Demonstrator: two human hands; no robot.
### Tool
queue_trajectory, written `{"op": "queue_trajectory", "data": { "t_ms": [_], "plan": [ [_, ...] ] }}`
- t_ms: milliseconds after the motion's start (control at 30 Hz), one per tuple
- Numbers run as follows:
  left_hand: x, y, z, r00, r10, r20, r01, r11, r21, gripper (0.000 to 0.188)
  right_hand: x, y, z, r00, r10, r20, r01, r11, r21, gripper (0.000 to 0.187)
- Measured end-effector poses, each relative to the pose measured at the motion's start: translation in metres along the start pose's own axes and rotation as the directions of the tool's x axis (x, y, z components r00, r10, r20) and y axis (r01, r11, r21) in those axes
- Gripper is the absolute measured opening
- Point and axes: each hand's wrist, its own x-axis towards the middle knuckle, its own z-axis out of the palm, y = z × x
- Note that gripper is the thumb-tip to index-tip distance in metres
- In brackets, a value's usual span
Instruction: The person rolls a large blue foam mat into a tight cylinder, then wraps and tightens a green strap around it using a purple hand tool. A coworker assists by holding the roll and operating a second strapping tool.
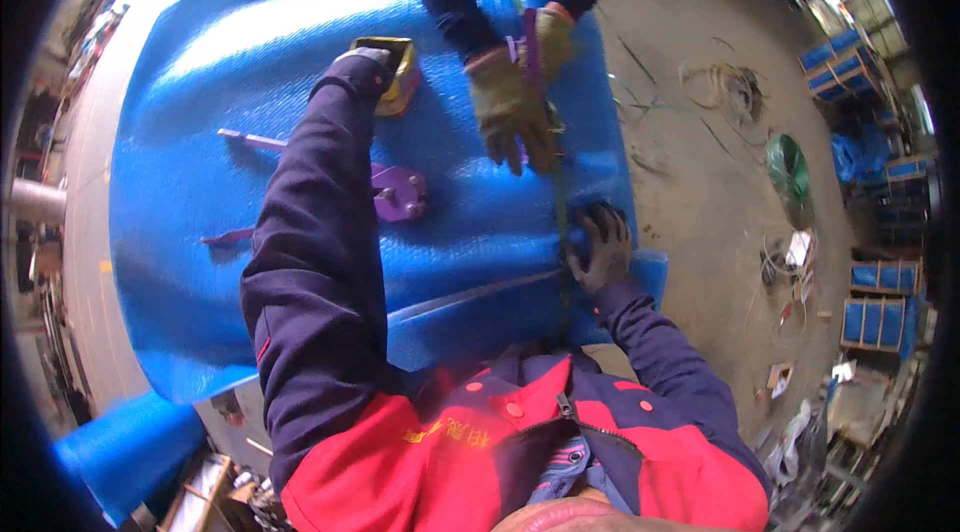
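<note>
Workshop floor: bare concrete shows to the right, with a green coil and loose strips on it.
Green strap: crosses the right part of the blue wrapping, running from the co-worker's side down toward the wearer.
Covered: blue wrapping already spreads over the broad load, and the strap already lies across it; a pale ridge runs along the near side.
Unsettled: no closed joint can be made out on the strap, so the fastening looks unfinished.
Right hand: dark-gloved, fingers spread, resting on the wrapping just beside the strap.
Left hand: reaches into the yellow container; its fingers are hidden, so whether they pinch anything cannot be told.
Co-worker's hands: gloved, at the strap with an upright purple tool; their exact grip is blurred.
Second purple tool: lies on the wrapping, partly behind the left sleeve, in nobody's grasp.
Farther out: blue-wrapped crates at right, a blue roll at lower left.
</note>
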Motion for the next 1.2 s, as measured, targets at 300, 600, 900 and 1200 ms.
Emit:
{"op": "queue_trajectory", "data": {
  "t_ms": [300,600,900,1200],
  "plan": [
    [0.037,0.036,-0.005,0.996,0.017,0.093,-0.045,0.95,0.308,0.043,-0.01,0.004,0.003,0.999,0.041,0.013,-0.042,0.996,0.078,0.073],
    [0.015,0.033,-0.009,0.999,0.032,0.024,-0.039,0.924,0.379,0.043,-0.008,0.003,0.001,0.999,0.028,-0.045,-0.024,0.997,0.073,0.072],
    [-0.041,0.008,-0.023,0.957,0.11,-0.268,-0.109,0.994,0.016,0.038,0.06,0.021,-0.003,0.834,0.55,-0.04,-0.511,0.798,0.32,0.083],
    [-0.173,0.056,0.04,0.952,-0.054,-0.302,-0.246,0.453,-0.857,0.033,0.081,0.048,0.028,0.822,0.536,0.193,-0.57,0.778,0.263,0.07]
  ]
}}
